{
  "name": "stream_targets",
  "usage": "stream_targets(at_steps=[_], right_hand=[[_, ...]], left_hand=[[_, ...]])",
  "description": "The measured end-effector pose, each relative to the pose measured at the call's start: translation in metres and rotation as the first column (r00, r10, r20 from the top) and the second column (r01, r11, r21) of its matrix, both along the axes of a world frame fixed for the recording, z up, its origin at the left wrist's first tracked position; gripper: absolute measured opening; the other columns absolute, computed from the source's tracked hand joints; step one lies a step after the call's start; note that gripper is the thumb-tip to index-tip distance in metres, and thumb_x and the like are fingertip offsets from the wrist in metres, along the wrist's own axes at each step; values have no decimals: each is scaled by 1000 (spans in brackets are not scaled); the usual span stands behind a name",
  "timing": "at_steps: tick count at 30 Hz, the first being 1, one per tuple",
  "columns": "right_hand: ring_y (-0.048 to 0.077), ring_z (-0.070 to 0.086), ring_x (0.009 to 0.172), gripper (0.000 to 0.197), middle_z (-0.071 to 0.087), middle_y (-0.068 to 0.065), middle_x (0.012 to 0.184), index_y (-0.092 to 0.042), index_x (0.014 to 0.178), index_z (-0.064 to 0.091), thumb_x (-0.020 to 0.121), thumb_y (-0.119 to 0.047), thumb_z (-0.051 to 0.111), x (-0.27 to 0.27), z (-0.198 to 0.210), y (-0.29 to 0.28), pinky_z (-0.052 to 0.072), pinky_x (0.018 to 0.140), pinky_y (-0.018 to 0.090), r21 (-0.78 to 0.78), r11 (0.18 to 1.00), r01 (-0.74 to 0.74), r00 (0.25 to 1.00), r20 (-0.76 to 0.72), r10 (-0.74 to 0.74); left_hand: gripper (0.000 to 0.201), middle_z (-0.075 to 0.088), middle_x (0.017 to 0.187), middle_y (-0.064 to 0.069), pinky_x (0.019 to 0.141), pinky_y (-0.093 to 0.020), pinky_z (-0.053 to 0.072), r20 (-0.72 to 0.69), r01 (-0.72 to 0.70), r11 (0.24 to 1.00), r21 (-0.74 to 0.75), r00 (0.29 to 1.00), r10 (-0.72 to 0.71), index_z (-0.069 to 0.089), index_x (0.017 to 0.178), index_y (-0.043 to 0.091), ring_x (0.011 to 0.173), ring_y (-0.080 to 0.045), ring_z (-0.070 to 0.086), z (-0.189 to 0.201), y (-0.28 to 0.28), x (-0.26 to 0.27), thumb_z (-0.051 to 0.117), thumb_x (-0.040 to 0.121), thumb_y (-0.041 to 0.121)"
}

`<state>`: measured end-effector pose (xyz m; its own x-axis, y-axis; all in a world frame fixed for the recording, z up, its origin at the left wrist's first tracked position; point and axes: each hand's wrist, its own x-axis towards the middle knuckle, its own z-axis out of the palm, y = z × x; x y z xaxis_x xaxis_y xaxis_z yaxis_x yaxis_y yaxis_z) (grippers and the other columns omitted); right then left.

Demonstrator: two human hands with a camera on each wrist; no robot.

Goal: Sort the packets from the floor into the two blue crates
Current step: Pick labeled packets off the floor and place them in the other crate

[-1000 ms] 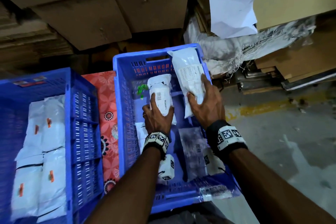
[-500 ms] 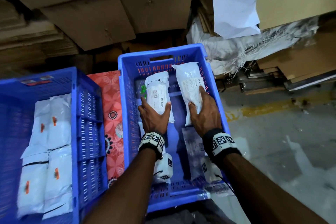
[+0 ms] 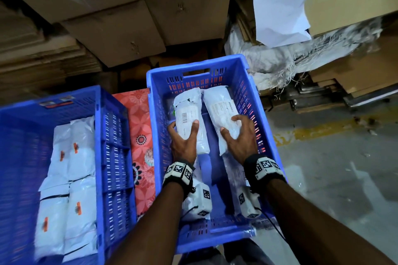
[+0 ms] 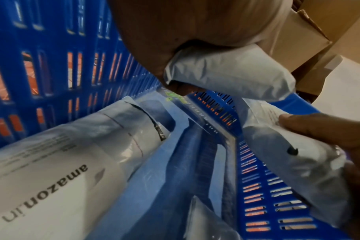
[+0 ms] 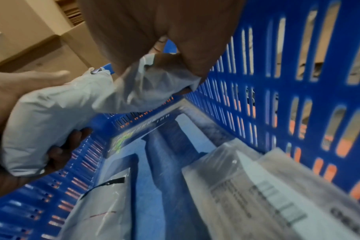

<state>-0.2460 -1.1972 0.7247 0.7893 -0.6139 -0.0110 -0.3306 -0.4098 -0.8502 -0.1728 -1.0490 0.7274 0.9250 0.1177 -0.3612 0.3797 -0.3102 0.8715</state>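
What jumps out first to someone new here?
Two hands inside the right blue crate, each gripping a white packet: the left hand holds the barcode-labelled packet, the right hand the amazon-labelled packet. To the left, the other blue crate holds rows of white packets with orange marks; cardboard boxes stack behind.

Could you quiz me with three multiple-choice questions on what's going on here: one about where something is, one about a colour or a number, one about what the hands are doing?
1. Where does the red flowered cloth lie?
A. between the two crates
B. inside the right crate
C. on a cardboard box

2. What colour are the crates?
A. green
B. blue
C. grey

3. What is the left hand doing?
A. hanging idle
B. pressing the floor
C. holding a white packet

Answers:
1 A, it shows between the left crate and right crate.
2 B, both are blue.
3 C, fingers wrap the packet; the right hand holds another packet.
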Motion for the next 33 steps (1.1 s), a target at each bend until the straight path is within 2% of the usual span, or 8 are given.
stream_targets(at_steps=[5, 8, 12, 17, 21, 25, 28, 33], right_hand=[[24, 57, 99, 30, 56, 4, 106, -31, 98, 44, 77, -37, 63, -1, -2, 6, 50, 88, 41, 186, 982, 43, 999, 16, -47], [25, 57, 101, 28, 58, 3, 105, -31, 97, 43, 77, -42, 60, -1, -5, 6, 51, 88, 46, 246, 969, 27, 999, 23, -33], [27, 59, 96, 22, 61, 4, 99, -28, 95, 48, 77, -36, 58, 0, -4, 5, 51, 86, 42, 310, 951, 7, 999, 33, -18], [18, 58, 106, 20, 62, 3, 105, -17, 96, 53, 79, -23, 62, 0, -3, 3, 43, 90, 19, 302, 953, -18, 998, 57, 1], [15, 57, 107, 19, 63, 2, 106, -14, 97, 57, 83, -9, 69, -1, -5, -1, 43, 96, 28, 293, 956, -21, 999, 37, 11], [15, 57, 104, 19, 63, 2, 106, -12, 99, 58, 84, -8, 70, 1, -10, -3, 40, 89, 21, 272, 962, 5, 1000, -20, 1], [19, 58, 107, 24, 63, 3, 109, -15, 101, 56, 83, -10, 71, 5, -19, -4, 42, 90, 24, 273, 961, 42, 997, -73, -23], [23, 57, 115, 36, 60, 6, 120, -22, 108, 48, 84, -6, 70, 11, -35, -6, 48, 98, 34, 292, 951, 99, 989, -132, -63]], left_hand=[[27, 65, 111, -9, 91, -44, 52, -115, -85, 958, -275, 992, 55, 54, 110, 19, 103, -33, 63, 1, -9, 11, 55, 90, 36], [39, 69, 111, -11, 92, -54, 52, -132, -37, 957, -288, 991, -2, 58, 99, 24, 102, -33, 65, 1, -10, 14, 63, 72, 50], [40, 69, 106, -6, 89, -56, 52, -122, -8, 969, -248, 992, -22, 54, 93, 31, 98, -30, 66, 3, -10, 16, 64, 62, 56], [43, 68, 104, -10, 89, -53, 53, -121, -6, 970, -245, 992, -24, 55, 92, 26, 97, -31, 65, 9, -9, 13, 60, 59, 54], [40, 70, 102, -7, 90, -54, 52, -130, 10, 977, -215, 991, -39, 57, 92, 26, 95, -30, 66, -1, -6, 12, 60, 61, 52], [36, 71, 102, -1, 90, -52, 53, -149, 19, 984, -178, 988, -46, 59, 91, 31, 96, -28, 66, -7, -2, 16, 59, 63, 53], [26, 69, 102, 0, 91, -49, 53, -160, 32, 990, -134, 986, -53, 57, 90, 31, 97, -28, 65, -8, 1, 18, 56, 69, 47], [47, 70, 110, -4, 91, -50, 53, -179, 30, 995, -99, 983, -47, 56, 105, 32, 98, -29, 65, -19, 2, 23, 52, 64, 54]])
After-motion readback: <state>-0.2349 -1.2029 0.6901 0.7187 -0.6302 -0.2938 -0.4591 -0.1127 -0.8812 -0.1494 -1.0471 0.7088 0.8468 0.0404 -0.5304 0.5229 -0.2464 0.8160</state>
